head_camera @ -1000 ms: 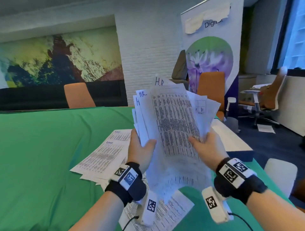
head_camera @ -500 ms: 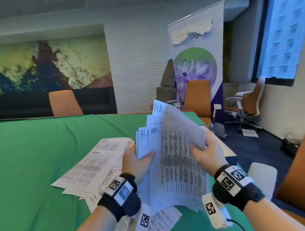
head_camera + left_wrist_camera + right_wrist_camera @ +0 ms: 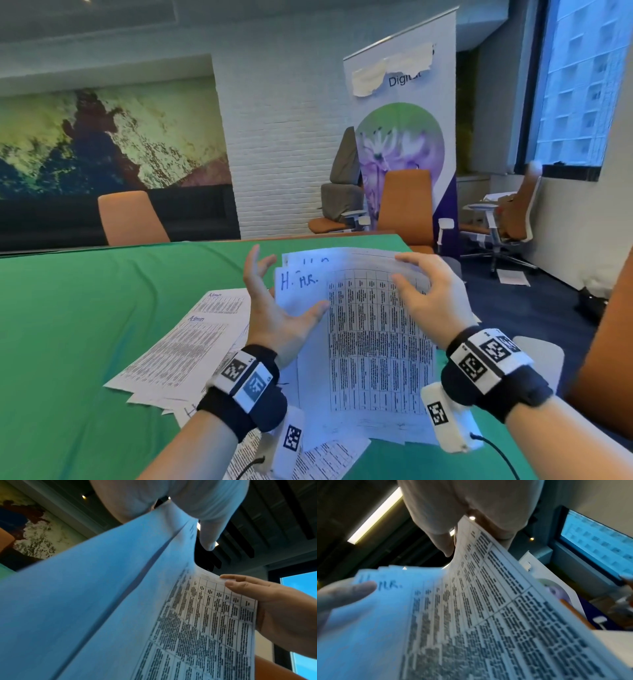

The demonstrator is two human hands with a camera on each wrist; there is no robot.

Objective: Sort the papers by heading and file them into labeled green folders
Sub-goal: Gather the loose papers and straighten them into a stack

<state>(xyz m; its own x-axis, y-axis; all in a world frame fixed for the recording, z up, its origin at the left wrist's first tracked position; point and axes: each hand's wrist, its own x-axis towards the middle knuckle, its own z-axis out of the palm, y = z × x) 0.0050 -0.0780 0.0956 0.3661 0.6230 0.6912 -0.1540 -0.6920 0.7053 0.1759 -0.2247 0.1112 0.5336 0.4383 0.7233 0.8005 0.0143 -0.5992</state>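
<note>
A stack of printed sheets headed "H.R." (image 3: 370, 342) slopes down toward the green table (image 3: 68, 325), its lower edge near loose papers there. My left hand (image 3: 274, 301) is at the stack's left edge, fingers straight and spread beside it, thumb lying flat on the front sheet. My right hand (image 3: 421, 284) curls over the top right edge and pinches the front sheets between thumb and fingers. The left wrist view shows the H.R. stack (image 3: 120, 601) and that right hand (image 3: 257, 601) pinching. In the right wrist view the H.R. stack (image 3: 471, 615) fills the frame. No green folder is in view.
A fanned pile of sheets headed "Admin" (image 3: 191, 342) lies on the table left of my hands. More printed sheets (image 3: 325, 459) lie under my wrists. Orange chairs (image 3: 132, 219) stand past the far edge, a banner (image 3: 400, 137) at the back right, and an orange chair back (image 3: 609, 342) close on the right.
The H.R. stack has come down from upright toward the table. My left fingers have let go of its back and spread out. My right hand has moved up to the top edge.
</note>
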